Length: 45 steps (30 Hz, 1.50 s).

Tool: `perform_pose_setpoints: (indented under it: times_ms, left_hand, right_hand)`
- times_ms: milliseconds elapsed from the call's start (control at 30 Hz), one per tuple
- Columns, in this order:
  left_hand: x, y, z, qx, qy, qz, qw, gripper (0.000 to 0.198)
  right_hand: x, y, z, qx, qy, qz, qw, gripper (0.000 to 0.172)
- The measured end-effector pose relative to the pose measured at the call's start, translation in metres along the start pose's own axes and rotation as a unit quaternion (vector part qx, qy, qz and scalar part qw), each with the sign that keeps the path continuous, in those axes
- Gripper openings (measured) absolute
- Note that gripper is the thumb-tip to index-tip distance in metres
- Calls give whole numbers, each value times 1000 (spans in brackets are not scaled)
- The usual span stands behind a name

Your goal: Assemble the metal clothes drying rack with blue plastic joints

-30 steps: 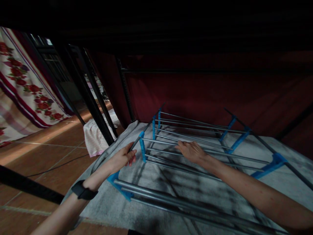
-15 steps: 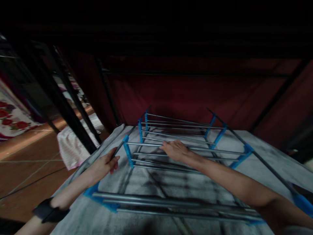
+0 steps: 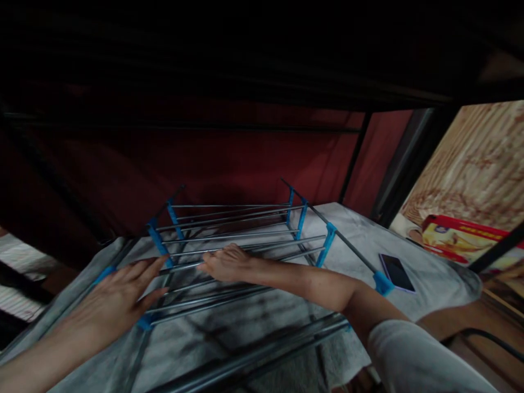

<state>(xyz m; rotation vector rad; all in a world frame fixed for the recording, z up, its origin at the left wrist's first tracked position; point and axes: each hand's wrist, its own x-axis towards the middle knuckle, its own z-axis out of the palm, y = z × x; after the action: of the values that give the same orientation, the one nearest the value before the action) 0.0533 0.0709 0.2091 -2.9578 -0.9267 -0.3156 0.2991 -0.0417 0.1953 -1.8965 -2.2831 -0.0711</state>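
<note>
Rack (image 3: 245, 234) lies on the grey cloth (image 3: 266, 314), centre. Left hand (image 3: 110, 297), fingers spread wide, rests at its left edge; right hand (image 3: 225, 263) lies across its middle, grip unclear. Even pressure on both sides should keep it square.

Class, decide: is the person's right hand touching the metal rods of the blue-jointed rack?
Touching. The head view shows the right hand lying palm down across the metal rods, with no gap.
</note>
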Motion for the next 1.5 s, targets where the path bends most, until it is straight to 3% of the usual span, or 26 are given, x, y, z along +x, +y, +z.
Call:
perform_pose_setpoints:
  times_ms: [100,200,333,467,533,600,667,733,833,933,1033,1167,1300,1500]
  left_hand:
    - [43,40,14,-54,-81,59,994,64]
    - [68,48,30,-184,-136,100,968,57]
    - [70,36,36,-250,-123,101,955,53]
    - [61,39,30,-258,-118,55,957,49]
    - [59,42,29,-256,-112,39,959,48]
    - [60,44,29,-254,-109,30,961,49]
    - [62,42,31,-253,-110,20,961,48]
    - [63,40,34,-255,-114,11,960,47]
    - [65,35,39,-260,-117,3,959,48]
    - [66,32,41,-261,-115,2,958,49]
    - [67,37,37,-261,-108,4,959,46]
    - [72,59,27,-254,-113,25,960,46]
    - [87,89,25,-245,-121,51,961,51]
    - [114,131,40,-267,-111,118,950,54]
  right_hand:
    - [1,-1,-2,14,-14,18,1000,61]
    - [3,2,-1,41,-32,41,998,64]
    - [-15,24,-15,47,-38,-14,998,46]
    - [-75,85,-63,11,13,12,1000,39]
    - [-119,129,-90,3,65,115,991,40]
    - [-165,174,-106,33,128,256,957,40]
    - [-206,209,-106,120,178,408,887,39]
    - [-235,227,-90,268,175,476,819,40]
    - [-248,227,-55,450,166,430,765,43]
    - [-236,215,-33,484,181,413,750,44]
    - [-224,211,-28,448,183,426,764,45]
    - [-223,210,-29,398,169,414,801,48]
    - [-225,205,-28,405,163,423,794,50]
    - [-227,202,-28,418,168,424,786,52]
